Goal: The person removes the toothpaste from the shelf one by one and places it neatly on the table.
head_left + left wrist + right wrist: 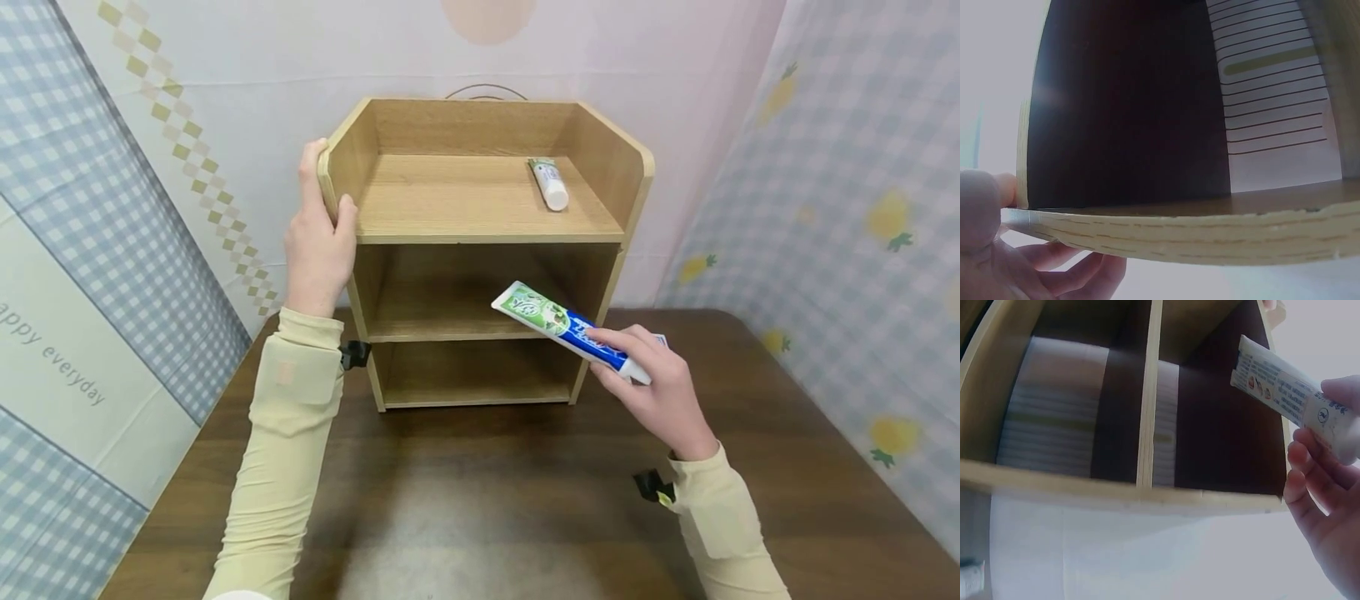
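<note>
My left hand (321,250) grips the upper front edge of the left side panel of a wooden shelf unit (487,236). The thumb lies on one side of the board and the fingers on the other, as the left wrist view also shows. In my right hand (656,392) is a green, blue and white toothpaste tube (558,323), pinched near its white cap end. It is raised in front of the middle and lower shelves, its flat end pointing up and left. The right wrist view shows the printed white back of the toothpaste tube (1279,387).
A second white tube (549,183) lies on the top shelf, towards the right, cap facing front. Behind my right hand a small bit of a white and blue object (660,339) shows, mostly hidden. The unit stands on a dark wooden table (465,500) before patterned cloth walls.
</note>
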`<action>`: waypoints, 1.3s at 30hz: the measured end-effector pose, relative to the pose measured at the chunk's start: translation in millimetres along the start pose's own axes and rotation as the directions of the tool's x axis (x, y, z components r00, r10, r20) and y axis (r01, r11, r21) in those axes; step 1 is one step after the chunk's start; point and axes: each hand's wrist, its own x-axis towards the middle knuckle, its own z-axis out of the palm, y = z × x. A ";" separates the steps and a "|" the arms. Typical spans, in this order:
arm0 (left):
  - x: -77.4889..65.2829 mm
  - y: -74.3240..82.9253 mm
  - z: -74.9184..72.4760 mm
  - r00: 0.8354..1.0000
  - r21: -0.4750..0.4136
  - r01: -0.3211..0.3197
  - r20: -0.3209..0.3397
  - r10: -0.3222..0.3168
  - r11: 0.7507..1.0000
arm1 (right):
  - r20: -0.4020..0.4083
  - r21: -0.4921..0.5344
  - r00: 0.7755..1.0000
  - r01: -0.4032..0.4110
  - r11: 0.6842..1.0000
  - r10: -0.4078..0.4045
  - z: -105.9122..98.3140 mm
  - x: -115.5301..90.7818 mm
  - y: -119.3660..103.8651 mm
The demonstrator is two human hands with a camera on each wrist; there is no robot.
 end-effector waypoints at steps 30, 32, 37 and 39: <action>-1.3 1.6 -1.1 1.000 0.013 0.015 -0.008 -0.015 1.000 | -0.060 -0.117 0.997 0.041 0.992 -0.048 -72.6 -41.8 48.2; -1.1 1.8 -0.5 1.000 0.019 0.012 -0.004 -0.012 1.000 | -0.053 -0.138 0.998 0.033 0.990 -0.041 -76.0 -43.0 49.8; -0.8 1.4 0.3 1.000 0.015 0.015 -0.003 -0.015 1.000 | -0.044 -0.223 0.999 0.016 0.975 -0.027 -82.9 -46.6 58.1; -0.9 1.8 0.2 1.000 0.013 0.020 0.000 -0.020 1.000 | -0.044 -0.254 0.999 -0.008 0.967 -0.003 -85.1 -48.1 62.8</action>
